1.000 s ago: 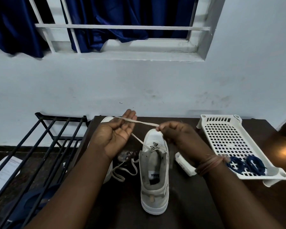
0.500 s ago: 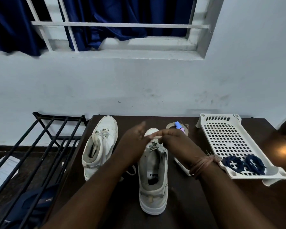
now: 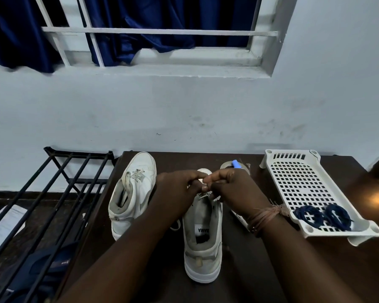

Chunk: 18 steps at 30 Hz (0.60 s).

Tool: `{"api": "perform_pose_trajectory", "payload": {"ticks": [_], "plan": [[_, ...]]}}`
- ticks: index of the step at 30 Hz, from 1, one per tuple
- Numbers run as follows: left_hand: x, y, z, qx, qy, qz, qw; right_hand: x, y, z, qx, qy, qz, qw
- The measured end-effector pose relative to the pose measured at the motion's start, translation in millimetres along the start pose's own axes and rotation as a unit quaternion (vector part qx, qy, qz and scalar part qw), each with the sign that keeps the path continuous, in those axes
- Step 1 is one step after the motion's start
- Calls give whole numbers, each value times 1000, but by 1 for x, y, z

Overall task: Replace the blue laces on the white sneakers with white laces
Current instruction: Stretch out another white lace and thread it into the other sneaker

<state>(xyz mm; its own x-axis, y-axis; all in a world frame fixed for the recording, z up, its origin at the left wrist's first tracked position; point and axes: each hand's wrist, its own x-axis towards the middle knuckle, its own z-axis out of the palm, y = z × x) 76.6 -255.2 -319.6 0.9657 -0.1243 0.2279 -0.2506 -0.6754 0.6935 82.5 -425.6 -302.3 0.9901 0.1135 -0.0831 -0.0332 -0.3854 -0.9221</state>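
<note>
Two white sneakers, the nearer sneaker (image 3: 202, 243) with a grey lining and a white tongue label in black letters, the sneaker at ten o'clock (image 3: 134, 193) with off-white laces, stand on a dark brown table (image 3: 239, 270). At three o'clock a white tray (image 3: 298, 178), patterned with a grid of square holes, carries two dark blue lace coils (image 3: 323, 216). Navy curtains (image 3: 140, 20) hang at twelve o'clock behind white window bars (image 3: 158, 31). A black rack (image 3: 53, 193) fills nine o'clock.

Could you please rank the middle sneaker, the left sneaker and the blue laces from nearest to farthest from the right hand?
1. Middle sneaker: right under the right hand.
2. Blue laces: to its right, in the tray.
3. Left sneaker: beyond the left hand.
</note>
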Motion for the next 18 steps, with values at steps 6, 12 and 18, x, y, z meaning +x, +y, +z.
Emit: {"api": "perform_pose_trajectory", "payload": {"ticks": [6,12,18], "plan": [[-1,1,9,-9,14,-68,998,3,17,1,-104,1,99,990],[-10,9,25,149,-5,-82,985,8,27,-5,-90,-24,206,974],[-10,8,26,231,-33,-69,970,12,41,-7,-8,-37,238,971]]}}
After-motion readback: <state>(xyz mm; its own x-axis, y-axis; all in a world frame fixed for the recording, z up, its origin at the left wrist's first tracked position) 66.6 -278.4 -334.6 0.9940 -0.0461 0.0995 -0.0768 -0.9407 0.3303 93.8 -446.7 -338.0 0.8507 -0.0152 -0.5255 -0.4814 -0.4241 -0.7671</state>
